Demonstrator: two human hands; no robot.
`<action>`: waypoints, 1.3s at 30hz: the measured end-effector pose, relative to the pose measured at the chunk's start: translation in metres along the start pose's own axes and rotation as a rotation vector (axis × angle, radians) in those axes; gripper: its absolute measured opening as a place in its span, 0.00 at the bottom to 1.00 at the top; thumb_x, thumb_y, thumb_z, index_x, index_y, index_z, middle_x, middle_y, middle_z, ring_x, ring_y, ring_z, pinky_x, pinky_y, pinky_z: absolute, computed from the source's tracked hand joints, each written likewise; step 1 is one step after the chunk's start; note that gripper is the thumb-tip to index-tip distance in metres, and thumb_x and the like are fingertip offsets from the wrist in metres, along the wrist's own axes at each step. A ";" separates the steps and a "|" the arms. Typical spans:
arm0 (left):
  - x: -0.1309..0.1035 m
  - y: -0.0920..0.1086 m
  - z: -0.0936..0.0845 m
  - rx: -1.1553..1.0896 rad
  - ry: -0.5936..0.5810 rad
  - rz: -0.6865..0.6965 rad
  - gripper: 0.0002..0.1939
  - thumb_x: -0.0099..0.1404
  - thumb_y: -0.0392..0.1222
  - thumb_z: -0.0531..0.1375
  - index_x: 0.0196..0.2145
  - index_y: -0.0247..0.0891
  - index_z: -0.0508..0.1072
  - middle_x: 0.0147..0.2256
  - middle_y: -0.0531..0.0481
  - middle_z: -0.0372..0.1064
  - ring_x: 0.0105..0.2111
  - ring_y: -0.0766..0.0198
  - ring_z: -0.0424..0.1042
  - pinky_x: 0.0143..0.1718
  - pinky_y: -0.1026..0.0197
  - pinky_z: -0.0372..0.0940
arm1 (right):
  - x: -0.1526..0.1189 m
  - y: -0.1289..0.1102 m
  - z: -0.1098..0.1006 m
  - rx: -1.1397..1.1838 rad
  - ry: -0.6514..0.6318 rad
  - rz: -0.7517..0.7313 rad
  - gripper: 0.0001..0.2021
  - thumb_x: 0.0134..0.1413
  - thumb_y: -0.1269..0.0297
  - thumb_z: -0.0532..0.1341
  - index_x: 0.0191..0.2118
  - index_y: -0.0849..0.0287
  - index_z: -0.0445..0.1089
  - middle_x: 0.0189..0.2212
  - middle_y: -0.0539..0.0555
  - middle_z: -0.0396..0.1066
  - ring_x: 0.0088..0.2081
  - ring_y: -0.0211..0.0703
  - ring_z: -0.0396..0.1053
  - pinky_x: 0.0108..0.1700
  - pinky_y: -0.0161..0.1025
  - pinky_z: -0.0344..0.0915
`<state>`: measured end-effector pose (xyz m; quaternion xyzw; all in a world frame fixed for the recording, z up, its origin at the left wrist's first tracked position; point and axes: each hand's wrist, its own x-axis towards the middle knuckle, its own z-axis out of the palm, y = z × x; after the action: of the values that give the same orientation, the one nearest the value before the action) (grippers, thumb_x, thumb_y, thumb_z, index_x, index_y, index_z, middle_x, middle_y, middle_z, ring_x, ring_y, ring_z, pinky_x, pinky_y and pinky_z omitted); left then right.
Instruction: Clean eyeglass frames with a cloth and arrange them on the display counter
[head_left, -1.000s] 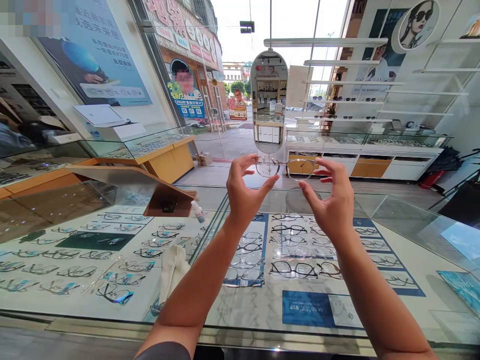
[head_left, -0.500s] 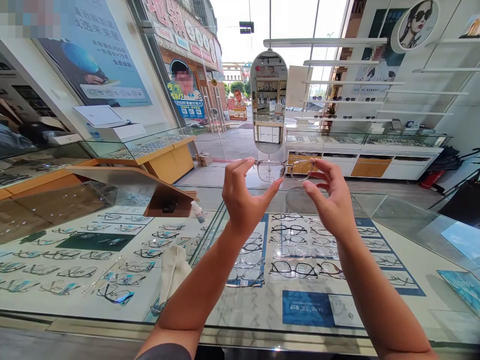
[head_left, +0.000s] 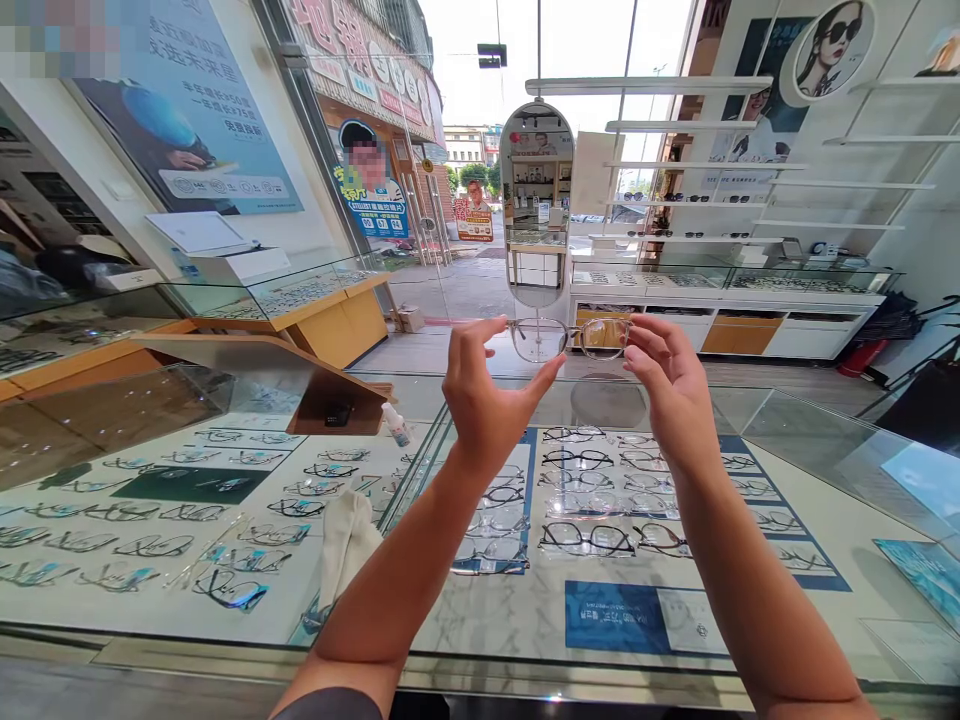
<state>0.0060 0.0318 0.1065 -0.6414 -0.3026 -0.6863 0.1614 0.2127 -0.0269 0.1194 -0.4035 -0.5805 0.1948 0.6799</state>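
Observation:
Above the glass counter I hold up a pair of eyeglasses (head_left: 541, 358) with clear lenses and a thin frame. My left hand (head_left: 491, 385) grips its left end, fingertips at the upper corner and thumb at the lower rim near the middle. At the other end, my right hand (head_left: 670, 390) has its fingers and thumb closed on the right edge. Beneath them, rows of eyeglasses (head_left: 589, 539) lie inside the display case (head_left: 517, 625). A cream cloth (head_left: 347, 545) lies beside my left forearm.
More frames (head_left: 154, 543) lie in the left part of the case. A small white bottle (head_left: 395, 425) stands on the glass near a brown slanted panel (head_left: 330, 385). Farther off are an oval mirror (head_left: 537, 205), white wall shelves (head_left: 705, 166) and another showcase (head_left: 712, 285).
My right thumb has shifted up and right, nearer its fingers at the edge of the eyeglasses. My left hand and the eyeglasses stay almost in place.

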 end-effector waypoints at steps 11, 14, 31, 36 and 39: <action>0.002 -0.015 0.005 -0.200 0.035 0.108 0.39 0.59 0.53 0.79 0.61 0.45 0.68 0.55 0.44 0.75 0.54 0.51 0.77 0.46 0.51 0.77 | -0.002 -0.005 0.001 0.076 0.137 -0.165 0.07 0.69 0.58 0.67 0.49 0.51 0.79 0.52 0.54 0.82 0.54 0.48 0.79 0.56 0.48 0.74; 0.001 -0.015 0.006 -0.256 0.015 0.096 0.39 0.58 0.53 0.80 0.61 0.46 0.69 0.55 0.44 0.75 0.55 0.51 0.78 0.46 0.52 0.77 | -0.002 -0.006 0.000 0.145 0.120 -0.140 0.06 0.68 0.58 0.68 0.46 0.51 0.79 0.49 0.54 0.83 0.52 0.47 0.80 0.56 0.49 0.74; 0.002 -0.016 0.008 -0.275 -0.081 0.047 0.38 0.58 0.53 0.80 0.60 0.47 0.69 0.54 0.45 0.75 0.54 0.51 0.78 0.46 0.53 0.78 | 0.002 -0.009 -0.008 0.051 0.091 -0.176 0.09 0.67 0.57 0.67 0.49 0.50 0.77 0.52 0.55 0.82 0.57 0.51 0.78 0.61 0.55 0.72; 0.008 -0.008 0.001 -0.180 -0.146 0.219 0.36 0.60 0.52 0.79 0.60 0.45 0.69 0.53 0.44 0.75 0.54 0.52 0.78 0.52 0.50 0.77 | 0.000 -0.017 -0.014 -0.319 -0.024 -0.337 0.06 0.66 0.57 0.68 0.45 0.48 0.81 0.53 0.53 0.81 0.59 0.55 0.75 0.65 0.61 0.65; 0.008 -0.002 -0.001 -0.146 -0.212 0.259 0.34 0.63 0.51 0.77 0.60 0.45 0.69 0.54 0.44 0.75 0.55 0.51 0.78 0.54 0.47 0.77 | 0.002 -0.015 -0.016 -0.399 -0.124 -0.316 0.05 0.67 0.57 0.67 0.43 0.47 0.82 0.52 0.53 0.82 0.58 0.57 0.75 0.64 0.62 0.65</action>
<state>0.0027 0.0344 0.1140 -0.7537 -0.1820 -0.6085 0.1687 0.2249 -0.0400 0.1323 -0.4211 -0.7038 -0.0078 0.5721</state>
